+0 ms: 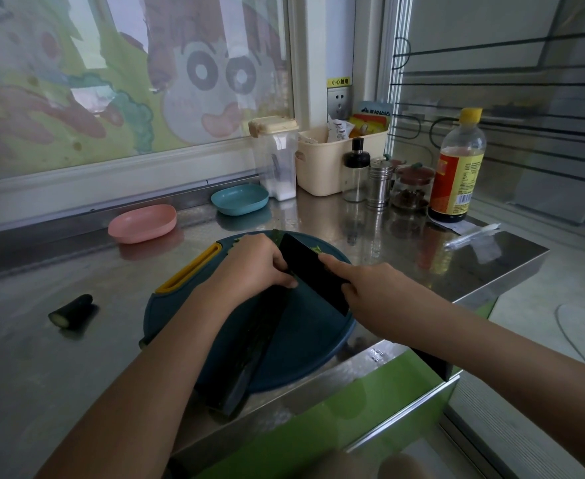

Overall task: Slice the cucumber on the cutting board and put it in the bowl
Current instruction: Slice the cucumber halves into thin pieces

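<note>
A long dark green cucumber (249, 350) lies lengthwise on the round blue cutting board (305, 340), its near end hanging over the board's front edge. My left hand (253, 267) grips the cucumber near its far end, fingers curled down. My right hand (370, 292) holds a black cleaver (310, 271), index finger stretched along the blade, which stands against the left hand's knuckles. Green slices (316, 249) show just beyond the blade. A pink bowl (142, 223) and a blue bowl (239, 199) stand behind the board.
A cut-off cucumber end (72, 311) lies on the steel counter to the left. Back right stand a salt box (277, 160), a beige basket (332, 160), shakers (378, 181), a jar (412, 188) and a sauce bottle (457, 167). A pen (470, 235) lies right. The counter edge runs close below the board.
</note>
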`<state>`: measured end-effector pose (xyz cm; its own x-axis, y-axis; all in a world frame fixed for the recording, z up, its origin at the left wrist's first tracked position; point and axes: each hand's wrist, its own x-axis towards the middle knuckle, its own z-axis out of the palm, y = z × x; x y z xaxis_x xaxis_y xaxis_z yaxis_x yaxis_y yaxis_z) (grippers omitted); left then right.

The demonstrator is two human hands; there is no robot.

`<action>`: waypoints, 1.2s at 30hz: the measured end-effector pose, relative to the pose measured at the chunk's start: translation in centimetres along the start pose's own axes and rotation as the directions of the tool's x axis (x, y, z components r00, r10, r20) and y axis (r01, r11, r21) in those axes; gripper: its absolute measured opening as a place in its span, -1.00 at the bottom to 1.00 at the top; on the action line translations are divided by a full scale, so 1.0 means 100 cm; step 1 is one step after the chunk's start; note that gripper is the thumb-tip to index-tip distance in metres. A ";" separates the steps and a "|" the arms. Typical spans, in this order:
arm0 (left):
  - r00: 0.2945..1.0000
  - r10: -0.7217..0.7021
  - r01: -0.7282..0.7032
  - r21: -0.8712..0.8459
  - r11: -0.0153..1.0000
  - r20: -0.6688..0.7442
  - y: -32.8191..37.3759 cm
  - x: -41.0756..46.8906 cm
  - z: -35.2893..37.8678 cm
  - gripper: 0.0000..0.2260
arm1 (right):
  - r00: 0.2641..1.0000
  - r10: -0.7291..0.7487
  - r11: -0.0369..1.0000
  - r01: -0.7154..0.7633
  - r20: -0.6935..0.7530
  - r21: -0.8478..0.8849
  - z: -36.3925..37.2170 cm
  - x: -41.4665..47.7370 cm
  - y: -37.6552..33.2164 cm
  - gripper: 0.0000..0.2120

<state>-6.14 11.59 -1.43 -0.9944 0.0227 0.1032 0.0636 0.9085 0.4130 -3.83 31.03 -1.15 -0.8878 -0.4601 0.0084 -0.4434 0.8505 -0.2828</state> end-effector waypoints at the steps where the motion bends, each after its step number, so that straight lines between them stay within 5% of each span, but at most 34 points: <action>1: 1.000 0.001 -0.001 0.002 1.000 -0.001 0.000 0.000 0.000 -0.76 | 1.000 -0.002 1.000 0.002 -0.002 -0.008 0.001 0.000 0.000 -0.41; 20: 0.997 0.034 -0.032 -0.030 0.999 0.075 -0.006 -0.003 -0.006 -0.75 | 1.000 0.007 0.987 -0.003 0.022 -0.163 0.014 0.014 -0.010 -0.33; 30: 0.998 0.069 -0.069 -0.116 0.991 -0.006 -0.020 -0.011 0.003 -0.65 | 0.999 0.027 0.999 -0.028 0.025 0.029 0.004 0.006 0.000 -0.46; 36: 0.996 0.087 -0.092 -0.152 0.984 -0.036 -0.026 -0.013 0.009 -0.67 | 1.000 0.023 1.000 -0.024 0.021 0.004 -0.003 -0.002 -0.006 -0.48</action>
<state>-5.04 9.58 -3.40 -0.9813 0.0869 0.1716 0.1668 0.8287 0.5343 -3.43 30.71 -0.71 -0.8952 -0.4453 -0.0186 -0.4219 0.8601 -0.2867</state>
